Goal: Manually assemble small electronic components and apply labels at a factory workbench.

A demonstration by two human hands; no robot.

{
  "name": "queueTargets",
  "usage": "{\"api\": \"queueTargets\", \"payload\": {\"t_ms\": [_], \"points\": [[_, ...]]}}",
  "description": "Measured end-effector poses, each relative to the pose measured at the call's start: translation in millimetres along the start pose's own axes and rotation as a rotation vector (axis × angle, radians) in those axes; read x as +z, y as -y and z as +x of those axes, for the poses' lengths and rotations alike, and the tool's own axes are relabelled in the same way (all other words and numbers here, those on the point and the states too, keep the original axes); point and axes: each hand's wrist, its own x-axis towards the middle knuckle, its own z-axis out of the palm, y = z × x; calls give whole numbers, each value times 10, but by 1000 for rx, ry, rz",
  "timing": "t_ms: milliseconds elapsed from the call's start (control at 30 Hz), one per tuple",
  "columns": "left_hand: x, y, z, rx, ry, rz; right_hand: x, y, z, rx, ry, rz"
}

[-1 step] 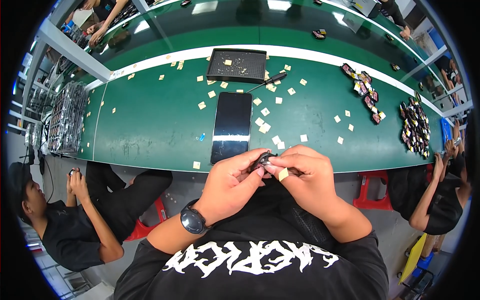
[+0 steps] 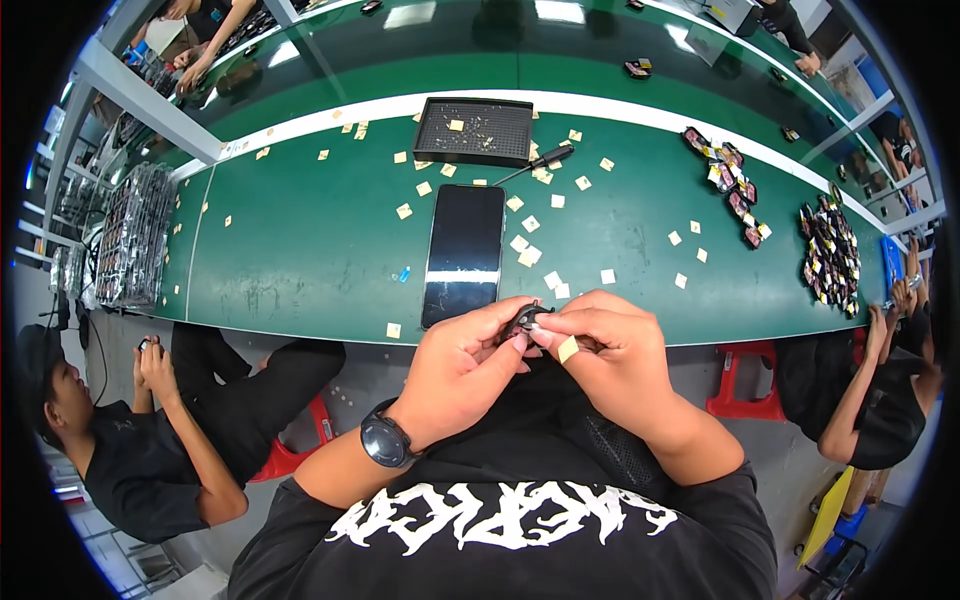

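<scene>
Close to the table's front edge, my left hand [image 2: 463, 362] pinches a small black curved plastic part [image 2: 522, 318] between thumb and fingers. The thumb and forefinger of my right hand [image 2: 615, 350] press together on the same part from the other side, partly hiding it. A pale yellow square sticker [image 2: 568, 349] shows against my right fingers, below the part; whether it is gripped or stuck there I cannot tell. Just beyond my left hand, a black smartphone [image 2: 465, 240] lies screen up on the green table [image 2: 310, 250].
Yellow paper squares [image 2: 528, 255] lie scattered about. Behind the phone are a black tray [image 2: 472, 157] and a screwdriver [image 2: 552, 157]. Small black parts [image 2: 830, 255] are heaped at right; stacked clear trays [image 2: 135, 235] stand at left. Co-workers sit on both sides, and a conveyor belt [image 2: 440, 60] runs beyond.
</scene>
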Motion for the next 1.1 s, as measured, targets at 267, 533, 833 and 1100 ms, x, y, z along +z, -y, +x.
{"api": "queueTargets", "payload": {"t_ms": [267,533,833,1100], "points": [[-16,45,-22,-11,50,-159,91,-17,29,187,-56,197],[-52,42,-63,18,80,-62,-2,12,122,374,43,447],[-52,71,-71,-75,56,-134,5,-63,83,414,113,363],[-142,-55,-59,-89,11,-108,-15,-48,43,-307,18,-269]]}}
